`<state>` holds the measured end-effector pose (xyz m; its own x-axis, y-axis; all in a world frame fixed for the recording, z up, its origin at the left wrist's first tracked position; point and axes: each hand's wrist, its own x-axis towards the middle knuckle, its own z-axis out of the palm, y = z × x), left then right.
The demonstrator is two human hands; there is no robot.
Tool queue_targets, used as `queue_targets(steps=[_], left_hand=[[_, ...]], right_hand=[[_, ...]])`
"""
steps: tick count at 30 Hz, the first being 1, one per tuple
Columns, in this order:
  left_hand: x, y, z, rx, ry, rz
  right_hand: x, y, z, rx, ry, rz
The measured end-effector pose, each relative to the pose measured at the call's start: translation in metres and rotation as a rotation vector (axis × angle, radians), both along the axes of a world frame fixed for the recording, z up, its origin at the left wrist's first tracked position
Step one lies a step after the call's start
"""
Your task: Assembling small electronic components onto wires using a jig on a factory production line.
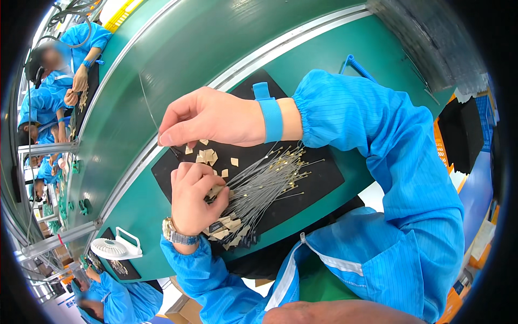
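Observation:
My right hand (213,119), with a blue wrist strap (271,120), is closed in a pinch on a thin grey cable (144,94), which rises up and left from the fingertips. Below it my left hand (193,197), wearing a metal watch (175,232), is curled closed; tan pieces show between thumb and fingers, partly hidden. A bundle of thin grey cables (264,183) with gold-coloured ends lies beside it on a black mat (318,178). Small tan squares (206,156) are scattered between the hands, and more tan pieces (224,229) lie by the left wrist.
The green table (318,59) runs along a metal rail (291,40) and a green belt surface (216,38). A white fan (116,245) stands at the left, a blue coiled cord (360,69) at the back. Several people in blue work at the far left (89,40).

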<state>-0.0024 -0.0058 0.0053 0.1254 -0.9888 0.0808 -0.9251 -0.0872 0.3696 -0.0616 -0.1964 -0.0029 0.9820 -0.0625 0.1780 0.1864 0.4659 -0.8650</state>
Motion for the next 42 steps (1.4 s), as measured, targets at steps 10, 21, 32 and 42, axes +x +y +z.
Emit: queue_targets(steps=[10, 21, 32, 42], left_hand=[[0.006, -0.003, -0.010, -0.005, 0.074, 0.074], [0.003, -0.010, -0.016, -0.040, 0.126, 0.098], [0.003, -0.018, -0.019, -0.237, -0.051, 0.122], [0.000, -0.028, -0.028, -0.175, -0.006, 0.039]], right_hand=[[0.002, -0.004, 0.001, -0.016, 0.004, -0.023], [0.004, -0.003, -0.001, -0.067, 0.018, -0.036], [0.004, -0.005, 0.000, -0.037, 0.026, -0.032], [0.004, -0.005, -0.003, -0.101, 0.024, -0.047]])
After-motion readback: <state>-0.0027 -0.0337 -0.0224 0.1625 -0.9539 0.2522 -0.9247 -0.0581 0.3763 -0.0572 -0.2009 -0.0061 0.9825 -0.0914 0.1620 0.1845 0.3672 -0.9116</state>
